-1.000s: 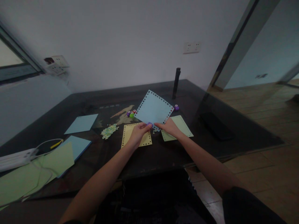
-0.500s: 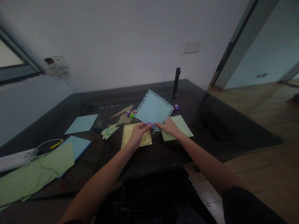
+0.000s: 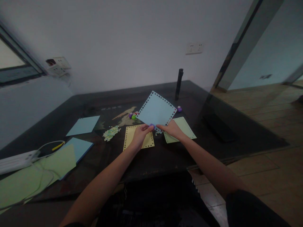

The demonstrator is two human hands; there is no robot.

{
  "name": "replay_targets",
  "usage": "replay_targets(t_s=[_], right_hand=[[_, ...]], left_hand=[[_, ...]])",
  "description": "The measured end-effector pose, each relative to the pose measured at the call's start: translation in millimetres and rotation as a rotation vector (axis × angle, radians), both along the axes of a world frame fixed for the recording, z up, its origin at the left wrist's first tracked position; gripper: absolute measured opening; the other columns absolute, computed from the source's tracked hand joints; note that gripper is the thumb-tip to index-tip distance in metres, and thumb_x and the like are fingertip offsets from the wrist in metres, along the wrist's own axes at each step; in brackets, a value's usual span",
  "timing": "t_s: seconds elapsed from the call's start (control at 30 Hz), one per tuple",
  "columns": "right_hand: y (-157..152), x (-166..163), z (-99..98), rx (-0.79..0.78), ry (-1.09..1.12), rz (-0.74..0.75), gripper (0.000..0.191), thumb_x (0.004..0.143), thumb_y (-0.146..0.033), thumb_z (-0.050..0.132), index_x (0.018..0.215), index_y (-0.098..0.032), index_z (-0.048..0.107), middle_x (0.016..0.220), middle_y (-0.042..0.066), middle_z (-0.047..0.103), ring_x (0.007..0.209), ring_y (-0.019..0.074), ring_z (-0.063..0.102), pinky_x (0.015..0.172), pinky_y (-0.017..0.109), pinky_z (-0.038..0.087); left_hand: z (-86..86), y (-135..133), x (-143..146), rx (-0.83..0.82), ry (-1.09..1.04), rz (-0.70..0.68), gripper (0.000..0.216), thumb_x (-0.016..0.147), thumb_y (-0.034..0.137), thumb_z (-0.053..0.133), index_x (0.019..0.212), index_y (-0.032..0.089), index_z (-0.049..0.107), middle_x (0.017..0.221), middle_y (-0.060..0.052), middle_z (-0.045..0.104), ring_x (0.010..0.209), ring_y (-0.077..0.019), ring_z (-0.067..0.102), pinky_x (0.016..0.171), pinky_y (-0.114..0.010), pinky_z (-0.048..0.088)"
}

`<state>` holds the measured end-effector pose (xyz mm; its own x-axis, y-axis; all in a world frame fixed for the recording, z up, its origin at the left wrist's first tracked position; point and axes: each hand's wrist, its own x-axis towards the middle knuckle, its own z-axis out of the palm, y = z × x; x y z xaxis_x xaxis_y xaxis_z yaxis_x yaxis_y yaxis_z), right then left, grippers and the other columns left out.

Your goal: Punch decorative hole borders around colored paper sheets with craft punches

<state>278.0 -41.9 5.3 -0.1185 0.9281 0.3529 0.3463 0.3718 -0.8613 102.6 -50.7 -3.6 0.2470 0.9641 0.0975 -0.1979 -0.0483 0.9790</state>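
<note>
A light blue sheet of paper (image 3: 157, 110), with small punched holes along its edges, is held tilted above the table. My left hand (image 3: 140, 135) is closed around a small purple craft punch (image 3: 152, 126) at the sheet's near edge, thumb on top. Beside it, my right hand (image 3: 172, 128) pinches the sheet near its lower right edge. Under my left hand lies a yellow sheet (image 3: 148, 140) with holes round its border. A pale green punched sheet (image 3: 184, 129) rests beneath my right hand. Tiny paper cut-outs (image 3: 157, 133) lie below the blue sheet.
Small purple (image 3: 130, 115) and green punches (image 3: 133, 117) stand left of the sheet, another purple punch (image 3: 179, 109) to its right. A pile of cut-outs (image 3: 111, 133), blue paper (image 3: 84, 125), green paper (image 3: 63, 160) and a cable lie leftward. A black upright object (image 3: 179, 84) stands behind.
Almost nothing differs. The whole view has shifted very slightly, while both hands keep the same grip on the punch and the blue sheet.
</note>
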Motion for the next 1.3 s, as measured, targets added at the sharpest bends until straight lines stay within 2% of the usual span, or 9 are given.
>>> replay_targets(t_s=[0.33,0.5,0.6,0.8,0.97,1.13,1.3], right_hand=[[0.2,0.7,-0.1,0.006,-0.011,0.012,0.043,0.071,-0.021,0.066,0.113,-0.016,0.060,0.115,0.011,0.064,0.112,0.0243,0.056,0.100,0.045,0.038],[1.3,1.6,1.4,0.014,-0.009,0.024,0.053,0.071,-0.019,0.067,0.122,-0.019,0.054,0.119,0.009,0.062,0.117,0.0237,0.053,0.105,0.046,0.033],[2.0,2.1,2.5,0.004,0.005,0.037,0.057,0.070,-0.018,0.068,0.124,-0.020,0.053,0.120,0.009,0.062,0.117,0.0237,0.053,0.104,0.046,0.034],[3.7,5.3,2.5,-0.031,0.064,-0.001,0.054,0.070,-0.021,0.069,0.122,-0.021,0.054,0.115,0.010,0.064,0.111,0.0244,0.057,0.100,0.048,0.039],[5.9,6.0,1.1,-0.012,0.110,-0.024,0.056,0.069,-0.015,0.069,0.122,-0.019,0.054,0.113,0.009,0.065,0.111,0.0226,0.057,0.103,0.046,0.036],[8.4,6.0,-0.8,-0.022,0.117,-0.060,0.055,0.068,-0.015,0.069,0.121,-0.019,0.054,0.112,0.010,0.066,0.112,0.0232,0.057,0.104,0.047,0.034],[9.6,7.3,-2.4,-0.022,0.155,-0.083,0.056,0.067,-0.015,0.069,0.120,-0.019,0.054,0.110,0.009,0.067,0.109,0.0227,0.059,0.101,0.045,0.038]], left_hand=[[-6.0,2.9,0.2,0.037,0.027,0.020,0.032,0.068,0.035,0.073,0.089,0.011,0.070,0.086,-0.009,0.071,0.085,-0.0197,0.063,0.086,-0.034,0.044],[-3.0,1.9,3.0,0.040,0.028,0.051,0.032,0.065,0.037,0.074,0.085,0.011,0.070,0.085,-0.009,0.072,0.082,-0.0210,0.064,0.083,-0.035,0.046],[-1.1,1.4,4.2,0.032,0.020,0.045,0.033,0.065,0.037,0.074,0.085,0.011,0.071,0.086,-0.009,0.072,0.083,-0.0215,0.064,0.084,-0.035,0.046],[-0.5,1.8,4.5,-0.004,0.023,0.024,0.036,0.065,0.039,0.074,0.087,0.011,0.070,0.090,-0.010,0.071,0.085,-0.0215,0.064,0.087,-0.037,0.045],[-1.6,2.1,4.9,-0.012,0.005,-0.011,0.037,0.066,0.041,0.073,0.086,0.011,0.070,0.086,-0.010,0.071,0.085,-0.0215,0.064,0.088,-0.037,0.044],[-4.3,3.1,6.5,-0.031,-0.014,-0.043,0.037,0.068,0.038,0.073,0.091,0.011,0.068,0.091,-0.010,0.070,0.087,-0.0196,0.063,0.091,-0.037,0.043],[-5.3,4.0,7.5,-0.046,-0.006,-0.055,0.037,0.068,0.037,0.073,0.091,0.009,0.068,0.092,-0.011,0.069,0.086,-0.0185,0.062,0.091,-0.036,0.043]])
